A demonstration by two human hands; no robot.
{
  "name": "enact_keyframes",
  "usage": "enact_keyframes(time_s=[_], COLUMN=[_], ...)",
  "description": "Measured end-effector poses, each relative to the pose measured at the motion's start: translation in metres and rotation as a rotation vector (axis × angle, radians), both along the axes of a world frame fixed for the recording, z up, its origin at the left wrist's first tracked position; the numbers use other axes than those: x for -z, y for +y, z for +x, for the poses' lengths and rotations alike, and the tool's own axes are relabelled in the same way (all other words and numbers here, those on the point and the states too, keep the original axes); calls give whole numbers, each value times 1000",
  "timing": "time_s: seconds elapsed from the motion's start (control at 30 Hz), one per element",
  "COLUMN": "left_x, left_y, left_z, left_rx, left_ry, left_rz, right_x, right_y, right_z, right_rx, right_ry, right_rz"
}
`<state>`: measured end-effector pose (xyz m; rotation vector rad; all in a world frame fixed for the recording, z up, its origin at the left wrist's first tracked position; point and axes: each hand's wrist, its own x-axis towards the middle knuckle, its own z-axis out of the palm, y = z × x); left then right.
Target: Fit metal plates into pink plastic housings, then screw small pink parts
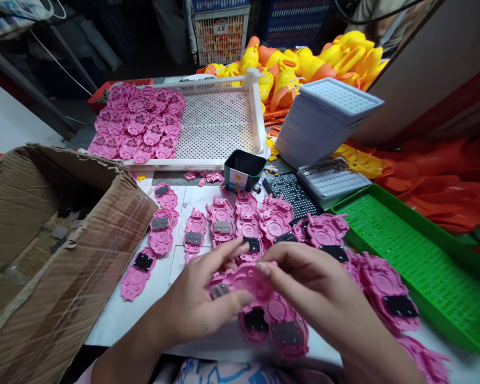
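My left hand (pixel 208 296) is closed around a pink plastic shell (pixel 248 280), thumb across its front. The shell has a grey metal plate at its left end. At the shell's right end, my right hand (pixel 308 277) pinches with thumb and index finger; whether a small part sits between those fingertips is hidden. Below the hands lie pink shells with black and grey plates (pixel 287 333). More pink shells (pixel 222 216) stand in rows on the white tabletop just beyond, several fitted with grey or black plates.
A cardboard box (pixel 116 234) stands at left. Behind are a white crate (pixel 220 122) partly filled with pink pieces (pixel 140 120) and a dark square tub (pixel 244 170). To the right are a green tray (pixel 408 266), stacked white trays (pixel 324 122) and orange parts (pixel 432 181). Yellow toys (pixel 288 64) lie beyond.
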<state>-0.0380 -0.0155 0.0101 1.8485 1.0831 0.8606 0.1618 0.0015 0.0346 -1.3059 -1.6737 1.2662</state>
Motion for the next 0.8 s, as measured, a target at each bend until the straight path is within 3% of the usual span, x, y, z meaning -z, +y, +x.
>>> enact_keyframes(time_s=[0.13,0.23,0.33,0.4,0.47,0.53,0.63,0.8], left_x=[-3,-3,-1,0,-1,-4,-8,-14], left_y=[5,9,11,13,15,17,21,26], left_z=[2,2,0,-2,-4,-7,-12,-16], left_rx=[-29,-126,-251,-322,-434,-548,-708,-885], left_ry=[-157,-487,-812,-920,-945,-944,-972,-1001], left_rz=[-244,-365,-457,-450,-375,-290,-185,-161], right_x=[-22,-31,-29,-24,-19,-14,-7,6], right_y=[8,41,91,124,150,168,184,194], right_z=[-11,-22,-39,-53,-67,-78,-91,-106], right_rx=[-114,-132,-95,-308,-535,-651,-707,-792], right_ry=[-74,-111,-493,-859,-1075,-1154,-1229,-1386], right_rz=[77,95,491,797,930,958,958,932])
